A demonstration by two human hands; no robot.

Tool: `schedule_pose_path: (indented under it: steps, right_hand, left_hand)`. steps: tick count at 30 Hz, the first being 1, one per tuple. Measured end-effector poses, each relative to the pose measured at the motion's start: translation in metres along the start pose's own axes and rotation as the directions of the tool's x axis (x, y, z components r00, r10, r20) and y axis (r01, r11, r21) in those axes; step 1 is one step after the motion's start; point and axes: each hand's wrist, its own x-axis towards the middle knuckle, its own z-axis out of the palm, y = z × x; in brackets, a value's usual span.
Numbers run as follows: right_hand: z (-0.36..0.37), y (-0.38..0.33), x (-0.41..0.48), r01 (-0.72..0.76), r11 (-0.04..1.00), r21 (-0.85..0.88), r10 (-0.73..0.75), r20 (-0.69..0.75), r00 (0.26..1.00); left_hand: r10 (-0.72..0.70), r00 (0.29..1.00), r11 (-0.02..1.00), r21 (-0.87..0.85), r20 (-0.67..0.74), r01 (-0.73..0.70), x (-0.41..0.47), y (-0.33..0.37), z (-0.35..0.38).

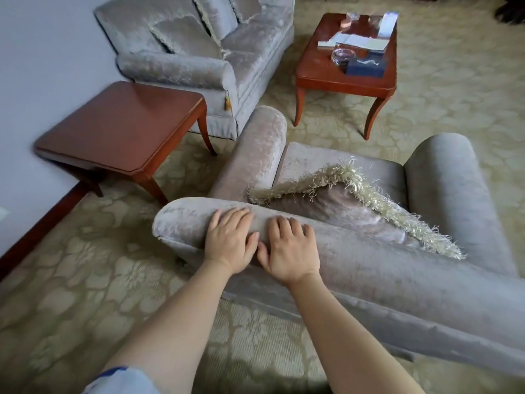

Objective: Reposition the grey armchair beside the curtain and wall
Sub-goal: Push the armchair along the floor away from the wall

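On the patterned carpet (85,294), near its left edge where the skirting meets the wall (34,81), the grey armchair (397,285) stands skewed, its back toward us and its left arm near the corner of a wooden side counter (119,129). Our left grip (230,243) and right grip (289,251) lie side by side, thumbs nearly touching, on the left end of the backrest top. Both are released: the palms press flat and the fingers drape over the roll without clenching around anything. We judge the step in hand to be swinging or shoving the chair into place. With both palms bunched at one end, a push would likely pivot the chair rather than slide it straight. That suits squaring it to the wall; for a straight slide we would spread the palms wider. We should push steadily so the legs do not catch in the carpet, and watch the side counter's corner. The curtain is out of view, so we cannot tell how far remains. The seat holds a fringed cushion (341,206) leaning on the backrest, and a jerk might tumble it. On the far counter (318,72) sit a glass bowl (343,56), its contents unclear, and a dark tissue box (365,69) with a white tissue poking out.
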Motion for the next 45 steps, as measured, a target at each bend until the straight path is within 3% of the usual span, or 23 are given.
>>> schedule_pose_path:
  steps: [4,9,13,19,26,31,38,45]
  right_hand:
    - [-0.006,-0.019,0.006,-0.094,0.995,-0.016,0.095,0.032,0.995]
    - [0.002,-0.056,0.032,-0.052,0.997,0.049,0.049,0.053,0.997]
    - [0.012,-0.058,0.054,-0.070,0.997,0.038,0.070,-0.007,0.997]
    - [0.007,-0.065,0.055,-0.074,0.997,0.038,0.074,0.015,0.997]
    - [0.005,-0.065,0.042,-0.079,0.993,0.086,0.079,0.002,0.997]
    - [0.008,-0.065,0.038,-0.052,0.995,0.085,0.053,-0.016,0.998]
    - [0.016,-0.063,0.049,-0.054,0.993,0.101,0.054,0.002,0.999]
    - [0.017,-0.064,0.053,-0.037,0.997,0.066,0.035,0.037,0.999]
  left_hand:
    - [0.046,0.999,0.997,-0.065,-0.019,-0.047,0.001,-0.022,-0.011]
    - [-0.152,0.971,0.987,-0.090,-0.186,0.137,-0.007,-0.058,-0.003]
    - [-0.054,0.958,0.994,-0.103,-0.280,0.026,0.004,-0.078,0.013]
    - [-0.032,0.969,0.998,-0.061,-0.245,0.018,0.006,-0.081,0.002]
    - [-0.129,0.977,0.990,-0.072,-0.171,0.118,-0.001,-0.070,-0.003]
    - [-0.199,0.945,0.976,-0.143,-0.259,0.166,0.003,-0.068,0.001]
    - [-0.114,0.919,0.990,-0.118,-0.378,0.075,0.010,-0.082,0.016]
    - [-0.189,0.947,0.982,-0.071,-0.259,0.176,0.009,-0.077,0.010]
